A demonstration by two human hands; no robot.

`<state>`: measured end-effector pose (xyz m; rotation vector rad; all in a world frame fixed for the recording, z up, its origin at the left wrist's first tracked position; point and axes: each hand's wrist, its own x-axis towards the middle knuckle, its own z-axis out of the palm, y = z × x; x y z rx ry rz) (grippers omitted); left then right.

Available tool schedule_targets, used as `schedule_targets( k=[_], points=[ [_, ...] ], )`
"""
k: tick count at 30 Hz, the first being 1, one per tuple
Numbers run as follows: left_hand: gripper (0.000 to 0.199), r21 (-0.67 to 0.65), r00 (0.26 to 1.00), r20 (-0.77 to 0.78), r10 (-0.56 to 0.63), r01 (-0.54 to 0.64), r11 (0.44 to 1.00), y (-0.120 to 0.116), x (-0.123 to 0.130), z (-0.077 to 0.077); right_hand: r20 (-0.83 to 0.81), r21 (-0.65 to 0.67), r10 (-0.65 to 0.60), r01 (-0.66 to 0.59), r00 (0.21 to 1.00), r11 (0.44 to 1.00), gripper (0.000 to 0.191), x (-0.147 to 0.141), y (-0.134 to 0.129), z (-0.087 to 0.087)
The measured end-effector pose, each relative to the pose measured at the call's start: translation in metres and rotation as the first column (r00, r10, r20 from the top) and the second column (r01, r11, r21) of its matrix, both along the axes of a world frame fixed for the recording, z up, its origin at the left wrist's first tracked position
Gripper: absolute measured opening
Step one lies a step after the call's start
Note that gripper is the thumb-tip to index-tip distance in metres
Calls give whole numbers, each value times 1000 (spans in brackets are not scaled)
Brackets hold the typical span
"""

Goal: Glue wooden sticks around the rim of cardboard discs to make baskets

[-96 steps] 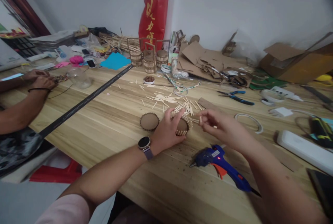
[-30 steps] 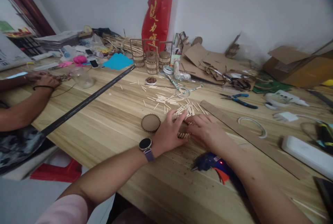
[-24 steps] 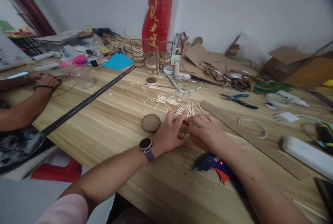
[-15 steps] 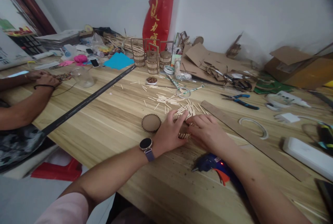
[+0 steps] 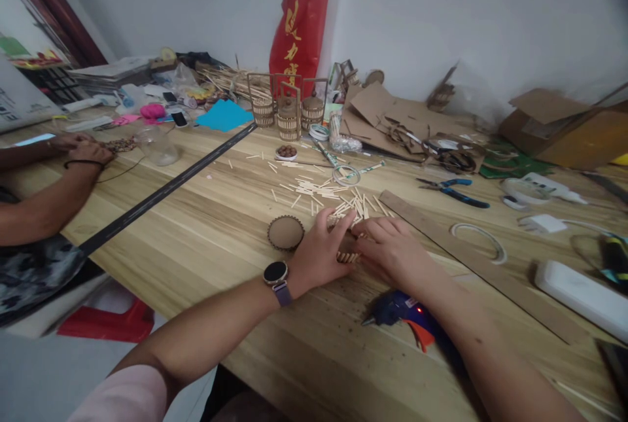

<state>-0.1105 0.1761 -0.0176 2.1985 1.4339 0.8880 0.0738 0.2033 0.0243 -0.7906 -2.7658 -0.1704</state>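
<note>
Between my hands on the table is a small round basket (image 5: 347,256) edged with short wooden sticks, partly hidden by my fingers. My left hand (image 5: 324,248) curls around its left side, thumb near and fingers on the far rim. At its right side my right hand (image 5: 390,248) has its fingers pinched together against the rim; whether a stick is in them is hidden. Left of my hands lies a round cardboard lid (image 5: 286,233) with a beaded-looking edge. Loose short sticks (image 5: 314,188) are scattered just beyond. A blue glue gun (image 5: 400,309) with a lit red light lies under my right forearm.
Finished little baskets with tall handles (image 5: 288,122) stand at the back beside a red bag (image 5: 299,36). A cardboard strip (image 5: 471,262), pliers (image 5: 454,191) and a white power strip (image 5: 581,298) lie rightward. At left, another person's hands (image 5: 83,150) work near a clear jar (image 5: 159,147).
Almost nothing differs. Both hands stay around the basket in the same place, and the view has shifted very slightly.
</note>
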Motion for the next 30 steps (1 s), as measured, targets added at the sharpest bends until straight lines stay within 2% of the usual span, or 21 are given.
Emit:
schedule_targets(
  k=[12, 19, 25, 30],
  points=[
    [112, -2, 999, 17, -43, 43, 999, 0, -3, 3, 9, 32, 16, -16, 1000, 999, 12, 1, 0, -1],
    [124, -15, 996, 28, -88, 89, 996, 3, -6, 4, 17, -18, 16, -16, 1000, 1000, 14, 1, 0, 1],
    [119, -25, 998, 15, -62, 63, 998, 2, -4, 2, 1, -50, 28, -28, 1000, 998, 12, 2, 2, -2],
    [113, -33, 998, 48, -51, 53, 998, 2, -4, -1, -21, -154, 35, -38, 999, 987, 14, 2, 0, 2]
  ],
)
